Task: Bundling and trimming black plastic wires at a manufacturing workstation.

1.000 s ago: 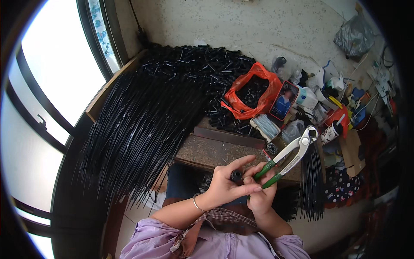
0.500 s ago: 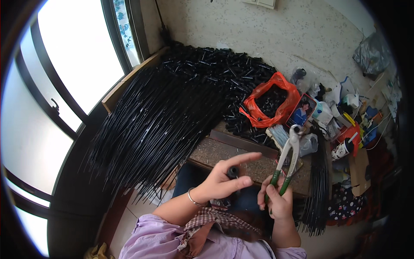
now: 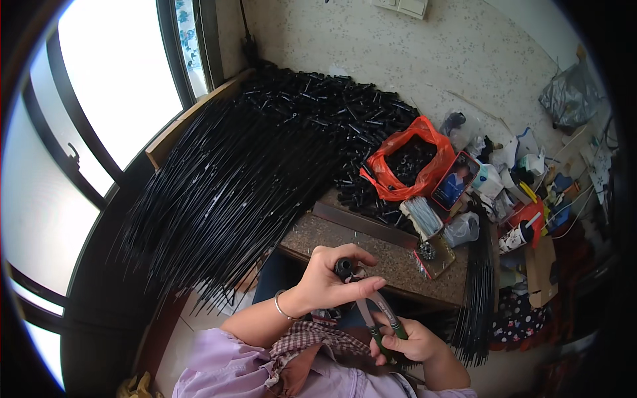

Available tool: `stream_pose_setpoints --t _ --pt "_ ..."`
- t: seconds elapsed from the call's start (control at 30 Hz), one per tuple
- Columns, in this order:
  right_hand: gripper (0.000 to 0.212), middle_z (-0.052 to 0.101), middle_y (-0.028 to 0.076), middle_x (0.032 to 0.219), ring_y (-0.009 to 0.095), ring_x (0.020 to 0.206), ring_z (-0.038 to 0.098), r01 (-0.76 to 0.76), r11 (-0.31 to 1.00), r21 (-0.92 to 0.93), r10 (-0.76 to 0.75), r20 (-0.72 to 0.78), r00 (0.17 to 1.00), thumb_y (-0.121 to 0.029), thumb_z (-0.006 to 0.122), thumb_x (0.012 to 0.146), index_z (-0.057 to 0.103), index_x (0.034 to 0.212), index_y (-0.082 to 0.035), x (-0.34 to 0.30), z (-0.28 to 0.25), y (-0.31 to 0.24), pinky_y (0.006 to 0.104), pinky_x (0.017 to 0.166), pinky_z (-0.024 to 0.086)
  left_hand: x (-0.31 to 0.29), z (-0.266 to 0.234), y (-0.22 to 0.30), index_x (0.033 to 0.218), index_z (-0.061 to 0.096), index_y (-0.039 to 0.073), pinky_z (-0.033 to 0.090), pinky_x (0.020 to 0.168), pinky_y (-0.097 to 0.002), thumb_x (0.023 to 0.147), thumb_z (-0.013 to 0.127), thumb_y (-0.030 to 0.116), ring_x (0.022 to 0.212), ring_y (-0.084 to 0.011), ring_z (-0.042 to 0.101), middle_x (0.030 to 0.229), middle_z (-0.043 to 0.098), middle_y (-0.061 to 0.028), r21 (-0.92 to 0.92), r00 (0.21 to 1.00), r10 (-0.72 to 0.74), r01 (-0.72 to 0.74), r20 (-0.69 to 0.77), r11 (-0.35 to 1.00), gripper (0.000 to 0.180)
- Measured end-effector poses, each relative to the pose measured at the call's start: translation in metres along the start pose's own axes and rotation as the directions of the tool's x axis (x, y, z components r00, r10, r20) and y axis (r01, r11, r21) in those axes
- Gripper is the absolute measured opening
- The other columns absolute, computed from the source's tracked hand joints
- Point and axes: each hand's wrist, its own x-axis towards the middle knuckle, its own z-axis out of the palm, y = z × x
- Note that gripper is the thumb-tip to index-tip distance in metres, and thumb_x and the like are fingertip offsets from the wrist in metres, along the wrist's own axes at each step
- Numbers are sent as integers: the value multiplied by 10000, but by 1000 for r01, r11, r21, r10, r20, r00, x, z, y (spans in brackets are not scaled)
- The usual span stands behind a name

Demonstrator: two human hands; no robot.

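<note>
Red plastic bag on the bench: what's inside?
Inside the red plastic bag, small dark pieces show in a heap; anything beneath that top layer, and the bag's bottom, is covered.

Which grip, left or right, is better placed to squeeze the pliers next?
Probably the right grip: it holds the pliers by their green handles, while the left grip holds a black tube.

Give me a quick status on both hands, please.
Left hand holds black tube. Right hand grips green-handled pliers, head partly behind left thumb. Red bag beyond, apart from both hands.
</note>
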Motion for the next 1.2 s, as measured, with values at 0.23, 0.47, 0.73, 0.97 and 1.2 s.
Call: stream_pose_setpoints --t 0.23,0.47,0.73,0.97,1.2 --pt "387 599 140 869 152 729 601 -69 570 -818 -346 -316 884 -58 493 864 402 1235 0 -2 18 -13 297 677 482 -5 7 -23 790 607 11 307 440 -193 700 707 210 487 -34 413 527 480 16 99 988 80 -67 -133 993 240" --pt "462 618 129 942 132 738 622 135 754 -643 -388 -270 881 -37 507 846 375 1288 -11 10 23 1 273 662 489 3 3 0 805 595 13 304 449 -184 679 730 185 499 -26 422 566 500 27 37 989 116 -113 -90 993 253" --pt "462 593 39 754 99 596 571 201 583 -787 -582 -233 779 -77 526 851 386 1286 -10 27 27 12 229 572 461 -3 7 0 808 588 0 352 500 -167 685 711 171 555 -31 474 619 541 18 -21 973 121 -127 -195 992 243" --pt "350 564 39 747 106 615 544 198 679 -707 -530 -287 798 -111 574 831 514 1156 4 24 4 -3 254 584 455 -2 8 4 949 572 -12 356 540 -160 749 678 155 597 -21 470 657 547 17 -63 985 34 -46 -170 997 281" --pt "399 536 133 908 303 872 549 -363 319 -875 -670 -479 567 -351 614 794 564 930 21 39 -94 37 372 724 451 -4 12 -9 1016 564 -44 321 504 -178 843 581 307 542 -36 424 597 490 20 -146 995 73 -62 71 987 392"
